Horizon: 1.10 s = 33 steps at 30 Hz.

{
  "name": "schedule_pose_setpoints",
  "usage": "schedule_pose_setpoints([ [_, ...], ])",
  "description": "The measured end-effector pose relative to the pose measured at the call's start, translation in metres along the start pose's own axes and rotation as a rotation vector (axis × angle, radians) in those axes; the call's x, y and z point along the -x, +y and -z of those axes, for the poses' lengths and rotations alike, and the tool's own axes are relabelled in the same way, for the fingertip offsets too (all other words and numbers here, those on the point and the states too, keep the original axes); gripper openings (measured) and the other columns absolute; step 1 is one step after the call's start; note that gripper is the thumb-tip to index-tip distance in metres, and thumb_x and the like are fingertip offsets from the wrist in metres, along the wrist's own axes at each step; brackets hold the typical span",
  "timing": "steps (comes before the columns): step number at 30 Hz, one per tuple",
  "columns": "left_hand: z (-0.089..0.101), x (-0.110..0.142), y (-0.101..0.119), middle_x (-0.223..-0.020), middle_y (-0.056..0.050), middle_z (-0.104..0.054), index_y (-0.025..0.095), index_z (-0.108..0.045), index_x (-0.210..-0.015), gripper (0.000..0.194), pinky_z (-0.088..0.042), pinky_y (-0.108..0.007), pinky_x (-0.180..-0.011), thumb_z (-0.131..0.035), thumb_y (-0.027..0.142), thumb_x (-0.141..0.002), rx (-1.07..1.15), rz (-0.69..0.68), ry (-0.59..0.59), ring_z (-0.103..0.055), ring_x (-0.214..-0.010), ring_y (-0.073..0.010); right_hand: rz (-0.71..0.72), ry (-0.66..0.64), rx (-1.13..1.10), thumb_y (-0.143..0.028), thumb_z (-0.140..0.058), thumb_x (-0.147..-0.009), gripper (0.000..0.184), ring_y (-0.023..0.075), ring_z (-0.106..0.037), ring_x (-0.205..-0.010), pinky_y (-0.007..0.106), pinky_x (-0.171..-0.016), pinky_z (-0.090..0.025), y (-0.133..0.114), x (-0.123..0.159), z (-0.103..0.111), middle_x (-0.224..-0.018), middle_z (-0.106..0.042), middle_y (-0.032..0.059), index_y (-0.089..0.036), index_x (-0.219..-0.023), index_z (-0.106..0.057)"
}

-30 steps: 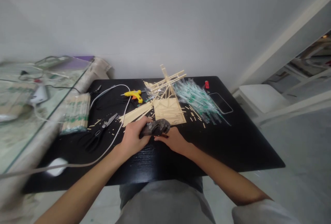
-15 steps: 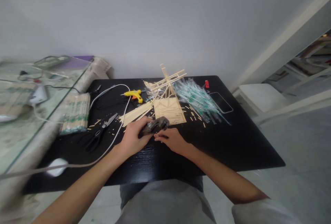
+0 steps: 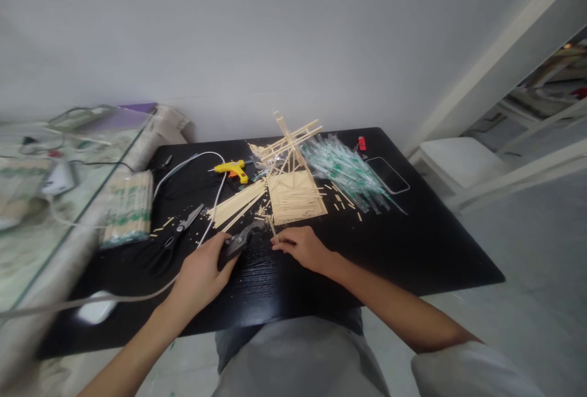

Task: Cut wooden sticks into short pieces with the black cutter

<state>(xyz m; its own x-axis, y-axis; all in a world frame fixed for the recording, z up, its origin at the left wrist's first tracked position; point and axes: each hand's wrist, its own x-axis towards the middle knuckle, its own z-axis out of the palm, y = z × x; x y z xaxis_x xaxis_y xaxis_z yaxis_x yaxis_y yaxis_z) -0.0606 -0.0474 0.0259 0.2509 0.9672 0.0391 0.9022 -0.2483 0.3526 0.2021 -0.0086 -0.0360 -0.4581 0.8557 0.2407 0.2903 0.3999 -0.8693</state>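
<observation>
Black table (image 3: pixel 367 262) fills mid-frame, grain glinting near its front edge, pale wall (image 3: pixel 293 36) behind it. Your left hand (image 3: pixel 199 274), lower center-left, is curled round a dark hand tool (image 3: pixel 238 242) whose head points toward center. Your right hand (image 3: pixel 305 247), just right of center, has thumb and fingertips closed in a pinch on a thin stick (image 3: pixel 274 230), held near upright in front of the flat stick panel (image 3: pixel 298 201). Stick frame (image 3: pixel 296 147) stands above that, center; loose sticks (image 3: pixel 238 204) fan out left of it. Yellow glue gun (image 3: pixel 233 169) upper center-left, scissors (image 3: pixel 177 235) left, plastic wrappers (image 3: pixel 343 167) and a phone-like slab (image 3: pixel 389 175) right of center. Glass-topped surface (image 3: pixel 36 256) runs down the left edge, blurry. White stool (image 3: pixel 461 161) and pale floor (image 3: pixel 541 244) at right; shelf contents at the upper right too blurred to tell.
</observation>
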Motion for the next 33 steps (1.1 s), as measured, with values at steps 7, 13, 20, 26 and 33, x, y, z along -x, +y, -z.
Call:
schedule_pose_setpoints([
  [7,-0.005,0.005,0.007,-0.106,-0.016,-0.070,0.015,-0.056,-0.113,0.024,-0.052,-0.044,-0.083,-0.053,0.032,-0.096,-0.372,-0.098,0.025,-0.069,-0.090,-0.0326,0.038,-0.010,0.075,-0.026,-0.072,-0.093,0.010,0.0186,-0.074,-0.081,0.027,-0.080,-0.054,-0.001,0.001,0.001,-0.091,-0.080,0.0057,-0.018,-0.091,-0.078],
  [13,-0.008,0.003,0.017,-0.105,-0.015,-0.067,0.015,-0.055,-0.113,0.024,-0.050,-0.045,-0.084,-0.053,0.033,-0.097,-0.366,-0.160,0.044,-0.066,-0.093,-0.0331,0.050,-0.002,0.142,-0.028,-0.069,-0.095,0.014,0.0195,-0.072,-0.079,0.028,-0.078,-0.053,0.004,0.003,-0.002,-0.086,-0.078,0.0069,-0.018,-0.090,-0.078],
  [20,-0.011,0.001,0.031,-0.106,-0.017,-0.067,0.012,-0.056,-0.119,0.031,-0.050,-0.045,-0.083,-0.053,0.035,-0.098,-0.368,-0.168,0.037,-0.066,-0.093,-0.0336,0.052,0.012,0.170,-0.023,-0.065,-0.097,0.016,0.0202,-0.072,-0.079,0.028,-0.075,-0.053,0.007,0.005,-0.003,-0.084,-0.077,0.0063,-0.019,-0.092,-0.078],
  [26,-0.009,-0.002,0.038,-0.099,-0.014,-0.067,0.016,-0.060,-0.106,0.022,-0.050,-0.043,-0.079,-0.053,0.035,-0.097,-0.455,-0.157,-0.027,-0.066,-0.088,-0.0324,0.079,-0.002,0.160,-0.018,-0.064,-0.097,0.016,0.0200,-0.072,-0.082,0.027,-0.078,-0.052,0.008,0.005,-0.003,-0.088,-0.077,0.0061,-0.020,-0.091,-0.079],
  [33,-0.005,-0.005,0.041,-0.088,-0.012,-0.066,0.017,-0.060,-0.098,0.011,-0.051,-0.039,-0.072,-0.053,0.026,-0.094,-0.523,-0.151,-0.088,-0.067,-0.079,-0.0299,0.051,0.009,0.168,-0.022,-0.064,-0.097,0.019,0.0198,-0.070,-0.077,0.027,-0.073,-0.051,0.007,0.005,-0.004,-0.081,-0.075,0.0056,-0.018,-0.084,-0.076],
])
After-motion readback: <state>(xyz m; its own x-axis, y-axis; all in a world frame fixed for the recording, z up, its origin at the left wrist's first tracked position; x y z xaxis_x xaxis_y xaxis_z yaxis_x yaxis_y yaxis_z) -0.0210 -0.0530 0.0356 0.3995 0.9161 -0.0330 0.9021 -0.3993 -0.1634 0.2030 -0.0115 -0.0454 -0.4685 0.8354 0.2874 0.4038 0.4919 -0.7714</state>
